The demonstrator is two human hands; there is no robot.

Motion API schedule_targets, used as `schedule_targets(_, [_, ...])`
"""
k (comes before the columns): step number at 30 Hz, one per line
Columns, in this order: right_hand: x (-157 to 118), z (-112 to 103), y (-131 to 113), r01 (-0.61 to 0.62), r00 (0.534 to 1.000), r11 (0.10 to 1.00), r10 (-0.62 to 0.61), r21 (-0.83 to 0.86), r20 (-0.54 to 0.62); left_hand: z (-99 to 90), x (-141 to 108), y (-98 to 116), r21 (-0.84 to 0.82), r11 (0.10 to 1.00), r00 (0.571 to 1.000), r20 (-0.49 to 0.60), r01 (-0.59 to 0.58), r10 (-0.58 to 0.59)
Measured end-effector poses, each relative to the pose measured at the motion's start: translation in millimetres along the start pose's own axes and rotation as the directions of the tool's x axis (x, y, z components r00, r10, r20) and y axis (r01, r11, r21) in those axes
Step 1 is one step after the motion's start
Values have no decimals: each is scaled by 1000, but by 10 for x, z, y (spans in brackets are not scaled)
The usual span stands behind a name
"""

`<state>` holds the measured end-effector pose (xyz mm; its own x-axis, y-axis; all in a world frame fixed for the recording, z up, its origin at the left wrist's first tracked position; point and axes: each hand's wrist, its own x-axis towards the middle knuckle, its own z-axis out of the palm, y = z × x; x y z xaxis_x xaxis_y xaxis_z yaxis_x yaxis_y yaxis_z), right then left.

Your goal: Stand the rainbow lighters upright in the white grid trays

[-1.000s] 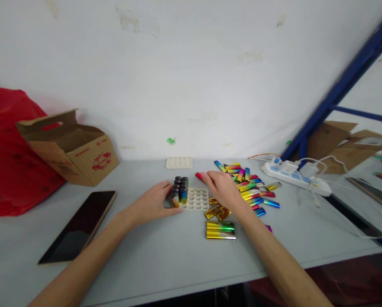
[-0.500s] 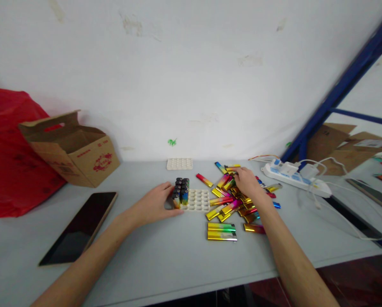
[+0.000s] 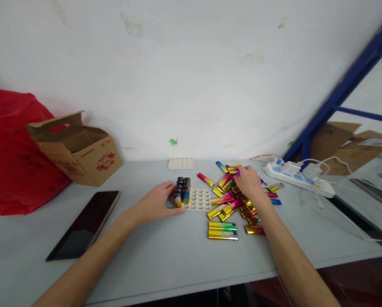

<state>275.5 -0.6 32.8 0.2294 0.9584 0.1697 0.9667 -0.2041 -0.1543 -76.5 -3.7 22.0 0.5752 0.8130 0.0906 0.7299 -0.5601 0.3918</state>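
A white tray (image 3: 200, 199) with rows of round-cornered slots lies on the table. Several lighters (image 3: 182, 189) with black tops stand upright in its left columns. My left hand (image 3: 157, 201) grips the tray's left end, thumb along the front edge and fingers behind the standing lighters. Over to the right, my right hand (image 3: 249, 183) reaches into a heap of shiny gold, red and magenta lighters (image 3: 232, 207). Its fingers are closed on a magenta-and-gold lighter (image 3: 237, 174) at the heap's far side, partly hidden by the hand.
Two lighters (image 3: 223, 230) lie side by side before the heap. A second white tray (image 3: 181, 163) sits by the wall. A tablet (image 3: 84, 226), an open carton (image 3: 91, 160) and a red bag (image 3: 18, 157) are left; a power strip (image 3: 298, 180) with cables is right.
My right hand's fingers have shifted slightly over the heap, and a magenta-and-gold lighter now shows at the fingertips. My left hand stays at the tray. The view has turned slightly left.
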Motion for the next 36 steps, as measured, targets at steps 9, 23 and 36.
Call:
schedule_targets(9, [93, 96, -8, 235, 943, 858, -87, 458, -320, 25, 3, -37, -6, 1000, 1000, -8, -15, 15])
schedule_targets(23, [-190, 67, -601, -19, 995, 71, -99, 997, 26, 8, 3, -9, -12, 1000, 1000, 10, -2, 2])
schedule_targets(36, [-352, 23, -789, -157, 949, -48, -284, 986, 137, -11, -6, 8, -30, 1000, 1000, 9, -9, 9])
